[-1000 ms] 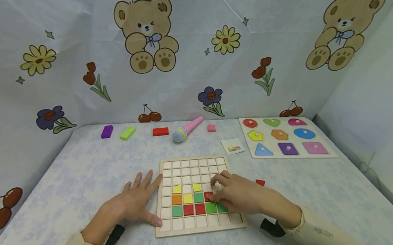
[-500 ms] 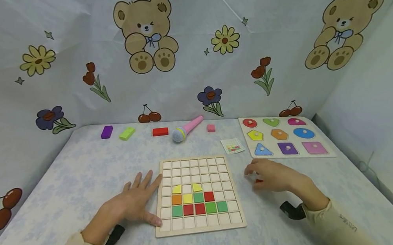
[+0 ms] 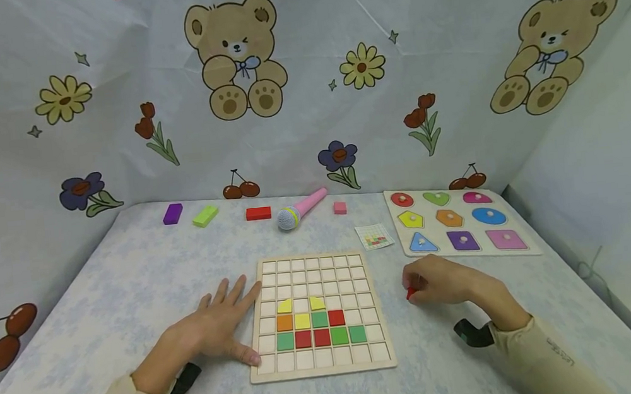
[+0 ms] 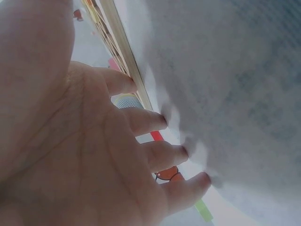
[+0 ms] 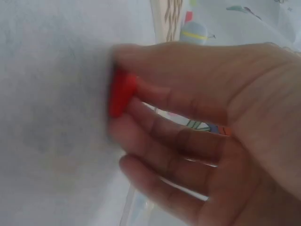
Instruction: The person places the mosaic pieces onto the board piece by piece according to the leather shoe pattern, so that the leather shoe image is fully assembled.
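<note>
A wooden grid board lies in front of me, with coloured tiles filling part of its lower middle. Two yellow cut-corner tiles form the top row; below them run an orange, a yellow, a green and a red tile. Green and red squares make up the lowest filled row. My left hand rests with fingers spread, its thumb and index fingertip at the board's left edge. Right of the board, my right hand pinches a small red tile, tilted up at the tabletop; the fingers hide part of it.
A small pattern card lies beyond the board, near a shape puzzle at the back right. Along the back are a pink toy microphone and purple, lime, red and pink blocks. A patterned cloth hangs behind.
My right hand has left the red tile on the board, moved right, and taken hold of the loose red tile on the table. The left hand stays put.
</note>
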`<move>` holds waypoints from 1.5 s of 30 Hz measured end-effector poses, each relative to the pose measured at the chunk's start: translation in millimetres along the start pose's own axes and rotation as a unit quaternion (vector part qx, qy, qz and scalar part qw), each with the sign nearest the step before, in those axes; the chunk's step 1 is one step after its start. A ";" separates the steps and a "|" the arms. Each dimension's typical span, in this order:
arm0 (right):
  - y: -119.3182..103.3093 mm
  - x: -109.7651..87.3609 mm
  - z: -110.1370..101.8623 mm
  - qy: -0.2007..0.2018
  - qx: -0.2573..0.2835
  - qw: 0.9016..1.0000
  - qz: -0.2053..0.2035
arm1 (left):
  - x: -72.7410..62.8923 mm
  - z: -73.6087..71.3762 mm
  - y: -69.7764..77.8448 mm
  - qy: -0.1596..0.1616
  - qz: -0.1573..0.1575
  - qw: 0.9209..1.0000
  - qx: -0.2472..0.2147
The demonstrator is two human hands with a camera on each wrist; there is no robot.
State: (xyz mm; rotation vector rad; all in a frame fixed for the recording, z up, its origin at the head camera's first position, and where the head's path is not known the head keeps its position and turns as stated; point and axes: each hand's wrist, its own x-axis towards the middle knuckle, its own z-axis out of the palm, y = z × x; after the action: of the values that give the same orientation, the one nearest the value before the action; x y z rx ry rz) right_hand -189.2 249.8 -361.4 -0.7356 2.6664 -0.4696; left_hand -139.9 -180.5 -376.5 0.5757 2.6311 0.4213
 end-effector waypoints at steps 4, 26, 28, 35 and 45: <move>-3.9 4.7 2.2 0.033 -0.011 0.998 -0.046 | -0.3 0.2 0.0 0.001 0.002 1.000 0.002; -74.3 35.9 38.2 0.039 0.082 0.986 -0.142 | -4.3 0.2 -1.1 -0.001 -0.006 1.000 -0.008; -76.5 36.1 39.8 0.046 0.073 0.987 -0.136 | -3.8 0.6 -1.3 -0.001 -0.007 1.000 -0.009; -82.0 30.0 45.0 0.062 0.040 0.988 -0.132 | -4.0 0.7 -1.5 -0.003 -0.011 1.000 -0.006; -82.9 23.9 50.2 0.086 0.038 0.987 -0.129 | -3.0 -0.4 -5.7 -0.001 -0.014 1.000 -0.004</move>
State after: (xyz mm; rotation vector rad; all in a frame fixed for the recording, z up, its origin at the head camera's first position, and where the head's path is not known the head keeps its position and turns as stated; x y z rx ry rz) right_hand -153.0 158.4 -378.8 -1.0691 2.7027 -0.7269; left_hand -139.5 -186.8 -377.3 0.5361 2.6316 0.4214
